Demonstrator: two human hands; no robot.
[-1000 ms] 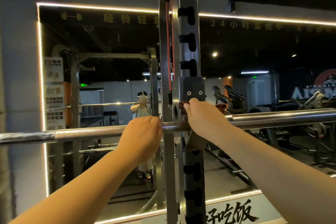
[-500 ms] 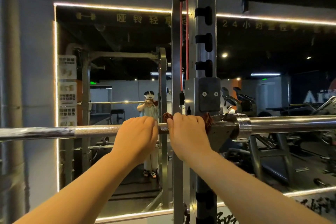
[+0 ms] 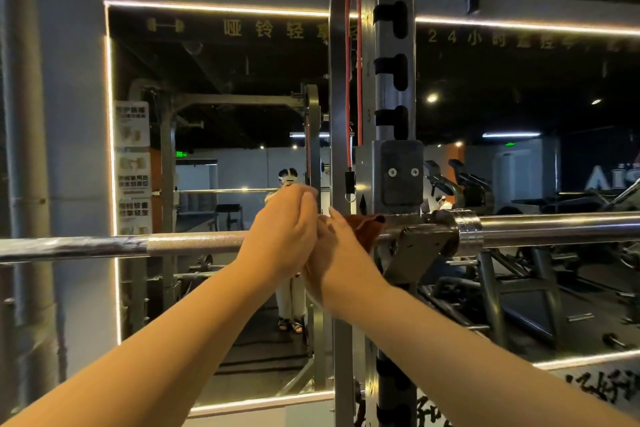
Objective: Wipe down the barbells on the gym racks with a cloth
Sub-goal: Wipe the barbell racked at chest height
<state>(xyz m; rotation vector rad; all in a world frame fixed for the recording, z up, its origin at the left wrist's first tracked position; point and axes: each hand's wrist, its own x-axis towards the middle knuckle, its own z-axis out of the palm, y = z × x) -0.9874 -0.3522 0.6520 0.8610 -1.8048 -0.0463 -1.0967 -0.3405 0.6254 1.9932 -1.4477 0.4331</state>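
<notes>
Dim gym, LED-edged wall mirror [image 3: 225, 80], grey wall [image 3: 76, 149]

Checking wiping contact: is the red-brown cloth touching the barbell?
Touching. The head view shows the cloth draped over the barbell shaft beside the rack hook, held there by the right hand.

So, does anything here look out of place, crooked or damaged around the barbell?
Nothing stands out. The barbell sits in the rack hook, the reddish cloth is bunched on it by the right hand, and the red band hangs straight beside the upright.
</notes>
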